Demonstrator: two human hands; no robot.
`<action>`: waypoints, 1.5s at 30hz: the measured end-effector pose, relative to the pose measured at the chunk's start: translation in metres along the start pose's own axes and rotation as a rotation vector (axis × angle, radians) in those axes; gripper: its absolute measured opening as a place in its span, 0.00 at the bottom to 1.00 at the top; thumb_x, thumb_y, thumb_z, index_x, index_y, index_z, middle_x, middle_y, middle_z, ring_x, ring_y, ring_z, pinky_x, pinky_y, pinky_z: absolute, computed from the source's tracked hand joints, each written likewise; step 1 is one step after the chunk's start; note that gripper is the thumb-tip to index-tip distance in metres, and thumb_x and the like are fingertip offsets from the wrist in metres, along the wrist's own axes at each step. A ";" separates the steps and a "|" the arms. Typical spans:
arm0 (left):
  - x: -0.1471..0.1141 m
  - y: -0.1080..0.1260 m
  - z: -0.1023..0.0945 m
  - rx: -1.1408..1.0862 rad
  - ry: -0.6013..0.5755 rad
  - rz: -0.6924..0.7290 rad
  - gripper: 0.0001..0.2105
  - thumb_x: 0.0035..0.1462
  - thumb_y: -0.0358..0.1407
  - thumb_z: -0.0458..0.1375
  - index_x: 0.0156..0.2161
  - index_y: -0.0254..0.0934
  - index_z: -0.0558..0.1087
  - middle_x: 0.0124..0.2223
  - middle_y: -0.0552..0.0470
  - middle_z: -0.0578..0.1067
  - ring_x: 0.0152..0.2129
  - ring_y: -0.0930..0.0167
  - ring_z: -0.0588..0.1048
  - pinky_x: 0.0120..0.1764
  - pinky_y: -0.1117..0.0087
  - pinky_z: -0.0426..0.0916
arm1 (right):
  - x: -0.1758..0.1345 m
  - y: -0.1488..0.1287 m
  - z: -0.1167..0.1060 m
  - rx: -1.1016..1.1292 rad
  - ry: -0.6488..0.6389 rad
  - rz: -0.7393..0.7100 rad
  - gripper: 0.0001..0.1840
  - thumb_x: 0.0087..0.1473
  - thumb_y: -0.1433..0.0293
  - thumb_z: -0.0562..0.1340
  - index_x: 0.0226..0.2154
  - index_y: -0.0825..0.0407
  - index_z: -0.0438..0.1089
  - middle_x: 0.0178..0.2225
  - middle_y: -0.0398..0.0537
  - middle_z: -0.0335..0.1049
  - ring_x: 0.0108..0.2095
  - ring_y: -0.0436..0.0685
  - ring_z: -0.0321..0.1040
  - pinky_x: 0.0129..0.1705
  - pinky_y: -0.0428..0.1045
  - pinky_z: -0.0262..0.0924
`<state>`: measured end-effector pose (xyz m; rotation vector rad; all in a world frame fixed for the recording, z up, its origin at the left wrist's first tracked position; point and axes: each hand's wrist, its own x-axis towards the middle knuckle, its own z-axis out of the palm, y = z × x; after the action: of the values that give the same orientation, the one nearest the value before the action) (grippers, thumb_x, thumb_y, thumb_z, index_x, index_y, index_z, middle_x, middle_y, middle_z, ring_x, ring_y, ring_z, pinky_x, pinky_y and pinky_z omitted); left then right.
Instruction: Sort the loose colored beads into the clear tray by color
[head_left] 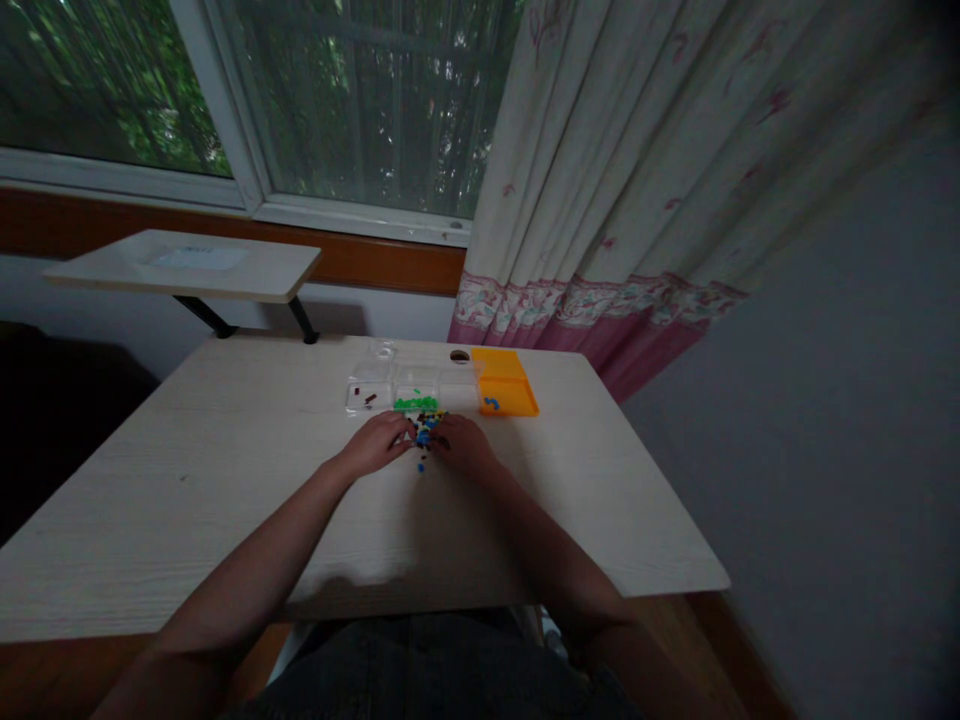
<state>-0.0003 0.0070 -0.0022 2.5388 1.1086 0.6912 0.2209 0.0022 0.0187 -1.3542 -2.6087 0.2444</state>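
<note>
A small pile of loose plastic pieces [424, 432], blue, black, yellow and brown, lies on the table between my two hands. At its left edge is my left hand [377, 443], its fingers bent and its thumb apart from them, touching the pile. My right hand [463, 446] reaches in from the other side with fingers curled down at the pieces; whatever is between its fingertips is hidden. One blue piece [421, 468] sits apart, nearer to me. Just behind the pile, a clear compartment box [358, 408] holds several brown pieces at left and green pieces [416, 403] in its middle compartment.
An orange open case [517, 390] with several blue pieces [491, 403] stands right of the clear box. Behind it is a round hole [460, 356] in the table [262, 450]. A raised shelf [277, 270] is at the back left, and a curtain [555, 220] hangs behind.
</note>
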 end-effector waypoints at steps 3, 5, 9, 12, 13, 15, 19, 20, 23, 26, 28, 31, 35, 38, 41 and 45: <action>0.000 -0.001 0.000 -0.008 0.005 0.005 0.07 0.62 0.38 0.54 0.39 0.39 0.72 0.33 0.50 0.71 0.34 0.67 0.70 0.38 0.68 0.63 | 0.000 -0.002 -0.002 -0.034 -0.023 0.001 0.10 0.60 0.67 0.58 0.40 0.50 0.75 0.43 0.52 0.73 0.45 0.56 0.67 0.47 0.49 0.56; 0.000 -0.001 0.000 -0.014 0.009 0.006 0.07 0.62 0.38 0.53 0.38 0.39 0.72 0.33 0.50 0.71 0.34 0.67 0.70 0.37 0.69 0.63 | 0.001 -0.003 -0.001 -0.029 -0.019 0.010 0.10 0.60 0.68 0.59 0.39 0.51 0.75 0.42 0.51 0.73 0.44 0.57 0.67 0.46 0.49 0.56; 0.000 -0.001 0.000 -0.020 0.012 0.005 0.08 0.63 0.39 0.53 0.38 0.38 0.72 0.33 0.50 0.71 0.34 0.67 0.70 0.37 0.69 0.63 | 0.001 -0.003 0.000 0.023 0.031 0.011 0.08 0.58 0.69 0.60 0.38 0.51 0.74 0.39 0.50 0.73 0.42 0.55 0.67 0.44 0.47 0.57; 0.000 -0.001 0.001 -0.014 0.011 -0.007 0.08 0.63 0.39 0.53 0.37 0.39 0.71 0.34 0.50 0.72 0.35 0.67 0.70 0.38 0.69 0.63 | 0.000 -0.004 0.001 0.048 0.065 0.013 0.06 0.55 0.70 0.62 0.37 0.51 0.74 0.38 0.49 0.72 0.41 0.55 0.66 0.43 0.47 0.57; 0.000 -0.001 0.001 -0.010 0.012 -0.012 0.08 0.63 0.40 0.53 0.37 0.39 0.71 0.34 0.50 0.72 0.35 0.67 0.70 0.38 0.68 0.63 | 0.000 -0.004 0.001 0.056 0.073 0.015 0.06 0.54 0.70 0.63 0.37 0.51 0.74 0.38 0.49 0.71 0.40 0.55 0.66 0.42 0.47 0.57; 0.000 -0.001 0.001 -0.005 0.018 -0.019 0.09 0.63 0.41 0.52 0.37 0.39 0.71 0.34 0.49 0.72 0.35 0.66 0.71 0.38 0.68 0.63 | 0.000 -0.004 0.002 0.077 0.080 0.020 0.07 0.53 0.70 0.64 0.37 0.52 0.74 0.38 0.49 0.71 0.40 0.55 0.66 0.42 0.47 0.57; 0.000 -0.001 0.001 0.002 0.035 -0.019 0.11 0.64 0.42 0.50 0.36 0.38 0.71 0.33 0.49 0.72 0.34 0.67 0.71 0.37 0.68 0.63 | 0.001 -0.002 0.006 0.141 0.083 0.004 0.06 0.54 0.69 0.63 0.36 0.52 0.74 0.37 0.48 0.71 0.39 0.53 0.66 0.42 0.46 0.57; 0.000 -0.001 0.002 0.005 0.038 -0.019 0.12 0.65 0.42 0.50 0.36 0.38 0.70 0.33 0.49 0.72 0.34 0.67 0.71 0.37 0.68 0.63 | 0.002 -0.001 0.007 0.161 0.089 -0.002 0.06 0.55 0.70 0.63 0.36 0.52 0.75 0.36 0.48 0.71 0.39 0.53 0.66 0.42 0.46 0.57; 0.001 -0.002 0.002 0.010 0.040 -0.022 0.12 0.65 0.41 0.50 0.35 0.38 0.70 0.32 0.49 0.72 0.33 0.67 0.71 0.37 0.68 0.63 | 0.003 0.004 0.009 0.228 0.115 -0.008 0.06 0.56 0.71 0.62 0.36 0.52 0.75 0.35 0.46 0.71 0.37 0.51 0.66 0.41 0.45 0.58; 0.001 -0.002 0.003 -0.004 0.034 -0.032 0.12 0.65 0.42 0.49 0.34 0.38 0.70 0.32 0.49 0.72 0.32 0.67 0.71 0.36 0.68 0.63 | 0.004 0.014 0.007 0.288 0.156 0.015 0.07 0.57 0.71 0.61 0.37 0.52 0.75 0.34 0.46 0.70 0.36 0.50 0.66 0.41 0.45 0.59; 0.002 -0.002 0.003 -0.025 0.040 -0.053 0.13 0.65 0.41 0.48 0.35 0.38 0.70 0.32 0.49 0.73 0.32 0.67 0.72 0.35 0.68 0.63 | 0.004 0.021 0.005 0.301 0.193 0.075 0.07 0.58 0.71 0.61 0.37 0.53 0.75 0.34 0.46 0.70 0.36 0.50 0.66 0.41 0.45 0.59; 0.002 0.000 0.002 -0.086 0.074 -0.113 0.12 0.65 0.40 0.47 0.36 0.38 0.70 0.32 0.50 0.74 0.30 0.67 0.73 0.34 0.69 0.63 | 0.004 0.030 0.002 0.292 0.221 0.164 0.08 0.59 0.70 0.60 0.36 0.53 0.75 0.34 0.46 0.70 0.36 0.51 0.66 0.41 0.46 0.60; 0.000 0.003 0.001 -0.212 0.113 -0.234 0.11 0.64 0.41 0.48 0.37 0.39 0.69 0.28 0.54 0.76 0.26 0.70 0.74 0.31 0.72 0.63 | 0.003 0.029 0.001 0.256 0.158 0.075 0.08 0.58 0.69 0.61 0.37 0.52 0.76 0.33 0.46 0.69 0.36 0.51 0.65 0.40 0.45 0.58; 0.000 0.004 0.001 -0.306 0.143 -0.294 0.11 0.63 0.43 0.50 0.38 0.39 0.70 0.29 0.55 0.78 0.24 0.71 0.75 0.30 0.73 0.64 | 0.002 0.022 0.002 0.196 0.094 0.009 0.08 0.57 0.69 0.62 0.38 0.51 0.76 0.35 0.46 0.70 0.37 0.52 0.65 0.40 0.45 0.57; 0.001 0.004 0.003 -0.382 0.162 -0.311 0.11 0.62 0.43 0.52 0.38 0.38 0.71 0.31 0.54 0.79 0.25 0.71 0.76 0.30 0.73 0.66 | 0.001 0.015 0.002 0.083 0.076 0.037 0.09 0.56 0.66 0.63 0.39 0.50 0.76 0.38 0.49 0.70 0.41 0.55 0.65 0.43 0.48 0.55; 0.001 0.003 0.007 -0.471 0.178 -0.314 0.11 0.61 0.43 0.53 0.38 0.37 0.71 0.33 0.51 0.80 0.27 0.70 0.77 0.31 0.72 0.68 | -0.002 0.007 0.001 -0.048 0.070 0.074 0.10 0.58 0.64 0.61 0.41 0.48 0.74 0.42 0.51 0.70 0.46 0.58 0.62 0.47 0.51 0.52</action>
<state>0.0063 0.0054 -0.0062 1.8910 1.1964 0.9707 0.2275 0.0050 0.0160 -1.4498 -2.5258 0.1426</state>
